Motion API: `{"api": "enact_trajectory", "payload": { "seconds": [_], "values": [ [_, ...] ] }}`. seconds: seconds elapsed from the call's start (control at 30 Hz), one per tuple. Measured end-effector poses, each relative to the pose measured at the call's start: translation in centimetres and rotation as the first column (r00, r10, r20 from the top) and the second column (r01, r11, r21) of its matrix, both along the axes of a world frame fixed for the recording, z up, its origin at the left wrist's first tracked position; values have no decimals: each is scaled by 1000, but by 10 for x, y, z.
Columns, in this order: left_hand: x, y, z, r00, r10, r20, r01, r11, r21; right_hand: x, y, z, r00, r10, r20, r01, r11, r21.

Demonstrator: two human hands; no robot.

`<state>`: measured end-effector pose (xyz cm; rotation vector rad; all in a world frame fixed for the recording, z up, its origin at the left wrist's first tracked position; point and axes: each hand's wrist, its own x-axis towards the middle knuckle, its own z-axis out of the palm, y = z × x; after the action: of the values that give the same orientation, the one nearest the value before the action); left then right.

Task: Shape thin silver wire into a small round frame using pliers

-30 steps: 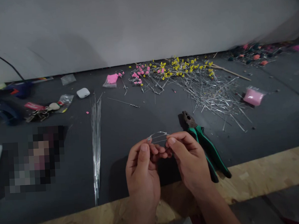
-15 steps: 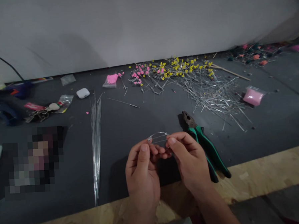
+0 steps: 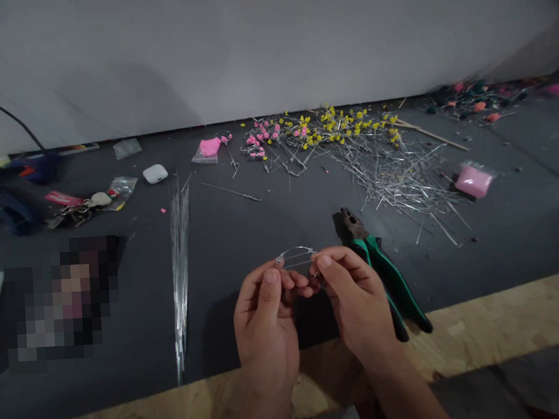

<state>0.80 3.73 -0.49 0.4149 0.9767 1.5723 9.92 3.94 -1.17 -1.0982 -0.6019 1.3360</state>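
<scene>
Almost nothing has shifted since the earlier frames: both hands stay together at 6 o'clock, over the near edge of the dark mat. Left hand and right hand each pinch one end of the bent wire loop, thumb against forefinger, fingers closed tight on it. It arches between the fingertips, clear of the mat. Judged best practice: keep both pinches close to the bend and turn slowly, so it curves evenly rather than kinks. Green-handled pliers lie at 3 o'clock, the straight wire bundle at 9 o'clock, and the beaded wire pile at 12 to 1 o'clock.
</scene>
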Motion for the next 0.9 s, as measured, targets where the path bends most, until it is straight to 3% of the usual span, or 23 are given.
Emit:
{"api": "enact_trajectory", "payload": {
  "seconds": [0.9],
  "values": [
    [0, 2, 1, 1000, 25, -8, -25, 999, -28, 0, 0, 0, 999, -1, -38, 1, 1000, 6]
  ]
}}
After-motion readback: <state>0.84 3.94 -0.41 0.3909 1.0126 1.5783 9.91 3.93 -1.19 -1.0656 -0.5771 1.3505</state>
